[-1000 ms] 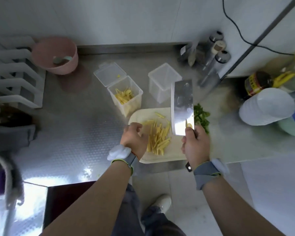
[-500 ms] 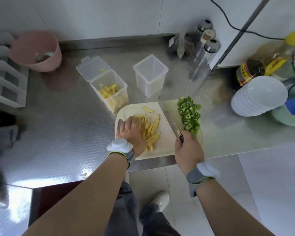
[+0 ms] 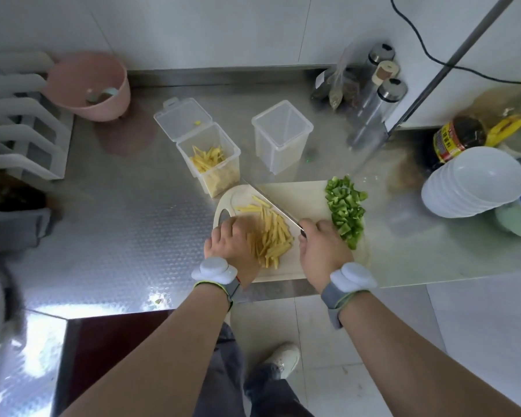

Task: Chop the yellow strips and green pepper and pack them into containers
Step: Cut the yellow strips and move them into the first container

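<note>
Pale yellow strips are lying heaped at the cutting board's seven o'clock; diced green pepper is sitting at three o'clock. Two clear containers, one part-filled, one empty, are standing at twelve o'clock.

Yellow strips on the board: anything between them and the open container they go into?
Nothing visible. The yellow strips lie between the left hand and the knife; the open container touches the cutting board at its far left corner, lid back.
</note>
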The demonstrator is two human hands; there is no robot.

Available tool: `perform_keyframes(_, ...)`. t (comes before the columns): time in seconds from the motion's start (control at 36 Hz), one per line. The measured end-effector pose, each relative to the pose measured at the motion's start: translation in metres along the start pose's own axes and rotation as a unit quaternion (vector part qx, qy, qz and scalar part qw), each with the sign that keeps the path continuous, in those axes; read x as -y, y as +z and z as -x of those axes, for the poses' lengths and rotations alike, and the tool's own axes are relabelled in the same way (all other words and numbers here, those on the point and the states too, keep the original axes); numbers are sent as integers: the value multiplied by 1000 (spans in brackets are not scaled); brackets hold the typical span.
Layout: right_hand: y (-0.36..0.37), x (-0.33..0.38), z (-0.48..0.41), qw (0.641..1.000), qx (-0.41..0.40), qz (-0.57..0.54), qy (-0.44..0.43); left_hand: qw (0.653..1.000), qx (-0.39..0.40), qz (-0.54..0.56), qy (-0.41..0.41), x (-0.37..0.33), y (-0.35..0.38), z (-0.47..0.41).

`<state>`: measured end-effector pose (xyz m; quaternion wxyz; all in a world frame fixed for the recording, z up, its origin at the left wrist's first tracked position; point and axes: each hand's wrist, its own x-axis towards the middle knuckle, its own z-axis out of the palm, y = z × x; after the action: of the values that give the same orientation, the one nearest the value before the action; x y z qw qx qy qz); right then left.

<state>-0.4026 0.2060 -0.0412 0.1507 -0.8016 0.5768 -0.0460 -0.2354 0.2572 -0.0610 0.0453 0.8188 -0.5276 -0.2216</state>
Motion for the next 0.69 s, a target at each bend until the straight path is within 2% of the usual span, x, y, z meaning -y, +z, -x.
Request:
perform_keyframes(0.14,7,-6,30,1000,4,-8,-21,1000,5,12,-12,-2,-3,-6)
perform_keyframes(0.19,9,-11,36,999,-9,-32,11,1000,22,17,-10,-3,-6,-8)
perform_keyframes(0.25,7,-13,35,990,-22,-107,88,999,36,17,0,-3,-8,-11)
perform_keyframes(0.31,5,-15,32,963,-35,-204,172,999,35,26,3,-6,-11,-13)
perform_keyframes(0.39,3,-22,31,923,-22,-298,243,999,18,51,2,-10,-10,-13)
perform_keyframes(0.47,8,-32,42,899,15,-346,268,999,26,41,15,-11,-1,-12)
perform_keyframes(0.61,18,-34,55,823,27,-467,322,995,76,30,64,-5,7,-10)
perform_keyframes(0.69,22,-24,56,799,41,-505,324,992,82,28,90,-4,9,-9)
